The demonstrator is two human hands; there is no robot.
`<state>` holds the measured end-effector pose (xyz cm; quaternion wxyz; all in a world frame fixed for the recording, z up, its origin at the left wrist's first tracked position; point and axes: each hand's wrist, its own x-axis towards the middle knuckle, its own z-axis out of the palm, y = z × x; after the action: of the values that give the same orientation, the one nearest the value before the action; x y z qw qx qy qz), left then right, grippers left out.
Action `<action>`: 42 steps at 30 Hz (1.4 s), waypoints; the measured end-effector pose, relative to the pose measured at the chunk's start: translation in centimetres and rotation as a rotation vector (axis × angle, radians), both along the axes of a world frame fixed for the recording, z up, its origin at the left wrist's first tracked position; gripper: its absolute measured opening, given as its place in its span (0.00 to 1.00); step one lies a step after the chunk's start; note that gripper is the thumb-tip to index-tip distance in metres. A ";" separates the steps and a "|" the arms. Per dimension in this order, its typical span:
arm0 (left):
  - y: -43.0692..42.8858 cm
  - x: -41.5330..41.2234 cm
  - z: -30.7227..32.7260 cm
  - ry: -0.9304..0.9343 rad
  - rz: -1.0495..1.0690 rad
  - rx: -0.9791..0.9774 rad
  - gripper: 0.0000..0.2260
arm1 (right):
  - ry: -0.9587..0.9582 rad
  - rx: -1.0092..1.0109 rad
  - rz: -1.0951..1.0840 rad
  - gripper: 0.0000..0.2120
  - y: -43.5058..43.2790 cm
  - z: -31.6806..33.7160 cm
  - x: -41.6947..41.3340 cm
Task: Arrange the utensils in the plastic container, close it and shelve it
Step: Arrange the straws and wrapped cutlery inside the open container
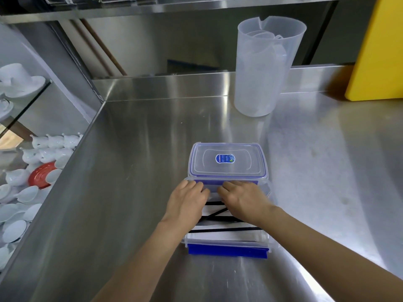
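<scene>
Two hands: your left hand (pixel 187 198) and right hand (pixel 242 198) rest fingers-down on the near container's (pixel 226 236) far rim; grip unclear.
Surface: steel counter (pixel 135 192), shelf above.
Containers: two; far one (pixel 226 162) lidded.
Utensils: black sticks (pixel 224 229), count unclear.
Jug: one (pixel 263 66).

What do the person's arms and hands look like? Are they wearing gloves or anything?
No gloves. Both the left hand and the right hand are bare, and both forearms are bare too as far as the picture shows, with no sleeves in view. I see no rings, watch or bracelets on either wrist. The fingernails are mostly hidden, so I cannot tell about them.
</scene>
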<state>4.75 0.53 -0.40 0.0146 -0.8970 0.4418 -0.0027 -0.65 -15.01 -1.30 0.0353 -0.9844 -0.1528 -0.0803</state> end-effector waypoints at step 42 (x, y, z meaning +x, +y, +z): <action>1.5 -0.3 0.7 0.163 -0.218 -0.355 0.11 | 0.101 -0.072 -0.057 0.10 -1.1 0.3 -0.5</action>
<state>4.42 2.04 0.27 -0.1795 -0.8297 0.5284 -0.0096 -1.19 -16.07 -0.98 0.0050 -0.9917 -0.1255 -0.0262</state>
